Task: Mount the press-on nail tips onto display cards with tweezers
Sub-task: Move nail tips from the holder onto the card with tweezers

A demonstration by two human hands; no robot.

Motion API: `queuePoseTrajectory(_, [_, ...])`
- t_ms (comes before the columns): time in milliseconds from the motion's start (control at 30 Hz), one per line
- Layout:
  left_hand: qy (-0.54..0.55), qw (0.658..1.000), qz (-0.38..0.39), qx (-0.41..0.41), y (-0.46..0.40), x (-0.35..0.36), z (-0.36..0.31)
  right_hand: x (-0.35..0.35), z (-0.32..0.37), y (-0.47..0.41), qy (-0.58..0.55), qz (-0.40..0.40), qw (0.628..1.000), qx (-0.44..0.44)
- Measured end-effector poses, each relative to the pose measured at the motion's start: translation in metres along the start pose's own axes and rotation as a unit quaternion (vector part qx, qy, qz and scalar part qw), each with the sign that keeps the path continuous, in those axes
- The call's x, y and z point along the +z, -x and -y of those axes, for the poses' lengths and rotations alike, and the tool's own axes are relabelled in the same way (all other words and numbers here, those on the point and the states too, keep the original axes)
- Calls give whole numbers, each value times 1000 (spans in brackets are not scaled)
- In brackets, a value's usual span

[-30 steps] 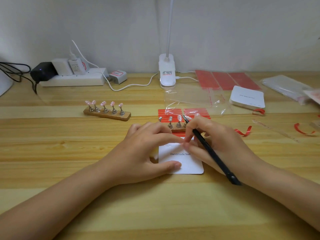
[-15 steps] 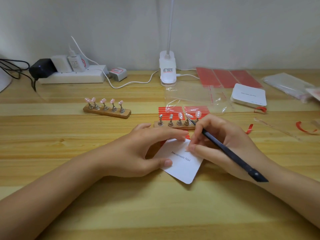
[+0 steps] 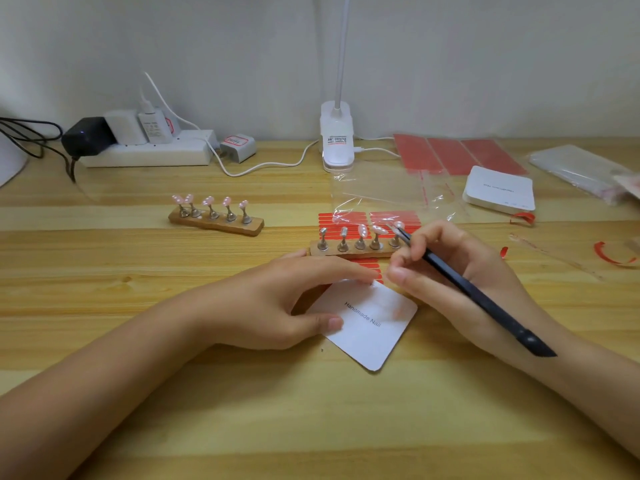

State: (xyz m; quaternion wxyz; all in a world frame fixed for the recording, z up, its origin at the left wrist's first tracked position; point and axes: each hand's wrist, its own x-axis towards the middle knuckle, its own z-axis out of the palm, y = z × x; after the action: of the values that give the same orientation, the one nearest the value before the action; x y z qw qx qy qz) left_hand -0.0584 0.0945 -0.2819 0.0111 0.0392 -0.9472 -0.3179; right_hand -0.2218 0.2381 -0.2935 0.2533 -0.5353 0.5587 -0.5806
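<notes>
Two hands work over the surface (image 3: 104, 289). Our left hand (image 3: 273, 299) pins the display card (image 3: 367, 323), thumb on its near edge and extended fingers (image 3: 349, 271) at its far corner. Our right hand (image 3: 450, 282) grips the black tweezers (image 3: 467, 289), tips beside the nail tips (image 3: 379, 231) on the near wooden stand (image 3: 349, 250); a second stand (image 3: 216, 223) sits farther left. Since half a second ago, the card has turned a little further.

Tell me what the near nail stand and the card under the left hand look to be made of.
Near nail stand: the base looks like unfinished wood, tan and matte with rough edges; its pegs look like metal, grey with a dull shine. Card: seemingly stiff white paper or cardstock, matte, lying flat with rounded corners and printed text. The left hand rests on it.
</notes>
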Motion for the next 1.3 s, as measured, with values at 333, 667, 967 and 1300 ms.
queuePoseTrajectory(333, [44, 993, -104, 31, -2, -2, -8, 8, 2, 4, 74, -63, 994, -45])
queuePoseTrajectory(667, [212, 973, -91, 0, -2, -3, -27, 11, 2, 8, 190, -82, 956, -208])
queuePoseTrajectory(967, [225, 965, -133, 38, -3, 0, -25, 12, 2, 9, 188, -80, 958, -202])
queuePoseTrajectory(1300, [-75, 981, -163, 75, -5, -17, -20, 1, 11, 17, 401, -20, 911, -99])
